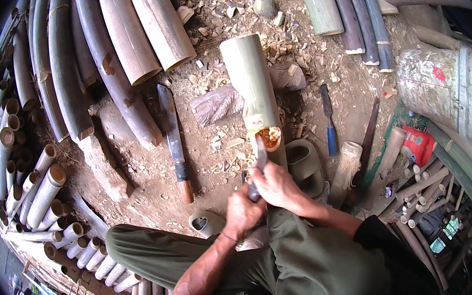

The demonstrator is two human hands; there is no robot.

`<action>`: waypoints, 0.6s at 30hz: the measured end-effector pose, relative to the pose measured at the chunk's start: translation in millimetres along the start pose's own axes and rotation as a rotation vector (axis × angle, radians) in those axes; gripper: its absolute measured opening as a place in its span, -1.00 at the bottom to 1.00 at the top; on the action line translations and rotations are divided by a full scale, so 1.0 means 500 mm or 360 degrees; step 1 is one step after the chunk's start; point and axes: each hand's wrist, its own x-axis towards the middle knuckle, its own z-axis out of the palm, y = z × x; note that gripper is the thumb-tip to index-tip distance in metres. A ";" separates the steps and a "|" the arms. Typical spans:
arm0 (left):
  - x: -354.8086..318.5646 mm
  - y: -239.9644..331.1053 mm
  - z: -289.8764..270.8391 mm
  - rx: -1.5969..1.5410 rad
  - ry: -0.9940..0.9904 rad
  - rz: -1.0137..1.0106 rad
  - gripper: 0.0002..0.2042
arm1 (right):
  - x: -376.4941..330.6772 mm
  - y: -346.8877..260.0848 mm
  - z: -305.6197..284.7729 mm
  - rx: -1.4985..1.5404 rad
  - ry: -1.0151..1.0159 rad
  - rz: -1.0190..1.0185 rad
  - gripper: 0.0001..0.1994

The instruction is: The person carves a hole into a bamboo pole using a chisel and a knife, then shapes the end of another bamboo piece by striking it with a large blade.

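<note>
While both hands meet at the near end of a pale green bamboo pole [252, 84], the left hand [243, 211] is clenched in a fist around the handle of a small knife [257, 168], fingers wrapped fully closed. The right hand [278, 186] lies over the knife just beside the left, its fingers curled down and pressed on the tool; whether they close all the way round it cannot be told. The knife blade points up to the pole's cut end, where the orange-brown hollow shows, and touches its rim. The pole lies lengthwise away from the person, resting across a short grey log [225, 102] on bare earth strewn with wood chips. Left of the pole, a long machete [173, 137] with a wooden handle lies flat on the ground. Right of the pole lies a chisel with a blue handle [329, 119]. Further left of the pole, many cut bamboo tubes [43, 195] are stacked.
</note>
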 end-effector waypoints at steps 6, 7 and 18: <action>0.054 0.154 -0.204 0.1373 0.0055 0.0483 -0.81 | 0.040 -0.036 0.021 0.1813 -0.0228 0.0035 -0.72; 0.060 0.185 -0.215 0.1516 -0.0003 0.0494 -0.85 | 0.032 -0.035 0.023 0.2100 -0.0188 0.0047 -0.73; 0.145 0.492 -0.143 0.2745 -0.0509 0.0934 -0.85 | 0.033 -0.032 -0.056 0.3539 -0.0628 0.0297 -0.51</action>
